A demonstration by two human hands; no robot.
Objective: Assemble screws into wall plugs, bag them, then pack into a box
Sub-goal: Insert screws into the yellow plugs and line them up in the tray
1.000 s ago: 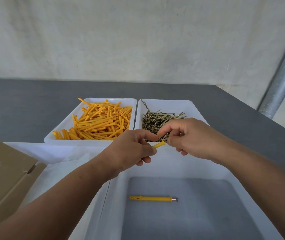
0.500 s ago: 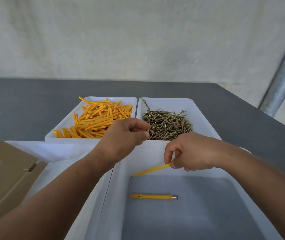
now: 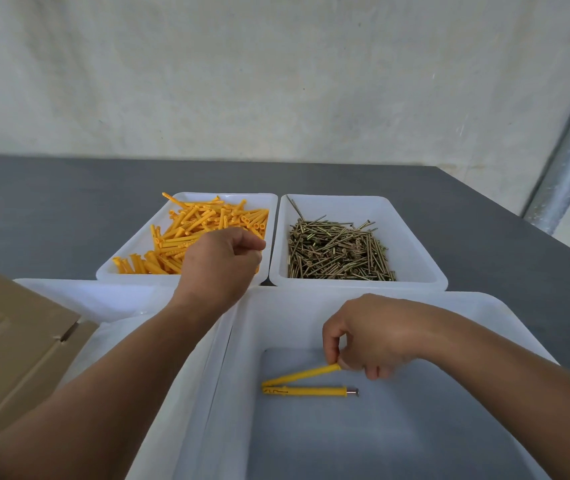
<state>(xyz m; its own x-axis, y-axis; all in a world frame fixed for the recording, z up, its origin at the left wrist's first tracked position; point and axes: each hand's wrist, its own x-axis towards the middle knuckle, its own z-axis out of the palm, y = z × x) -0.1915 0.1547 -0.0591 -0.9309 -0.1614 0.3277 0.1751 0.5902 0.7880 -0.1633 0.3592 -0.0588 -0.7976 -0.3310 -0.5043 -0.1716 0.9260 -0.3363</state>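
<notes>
right hand (image 3: 377, 336) pinches a yellow wall plug (image 3: 302, 374) by its right end, between thumb and forefinger, other fingers curled under. the plug is long and thin, and it slopes down to the left inside the big white bin (image 3: 242, 327) at the near side. its low tip sits right at the left end of a second plug (image 3: 306, 391), can't tell if they touch. that one lies flat on the bin floor, left to right, with a silver screw head (image 3: 354, 393) poking out of its right end and slits showing at the left end

left hand (image 3: 222, 265) hangs over the near right corner of the plug tray (image 3: 131, 251), knuckles up and fingers curled down toward the heap of loose orange-yellow plugs (image 3: 190, 233). the fingertips are hidden so i can't tell if it has hold of anything

just right of that, touching side by side, is the screw tray (image 3: 415, 244) with a pile of brassy screws (image 3: 339, 251). both trays sit on the grey table (image 3: 68, 202), on the far side of the bin. cardboard box (image 3: 16, 341) is at the near left
</notes>
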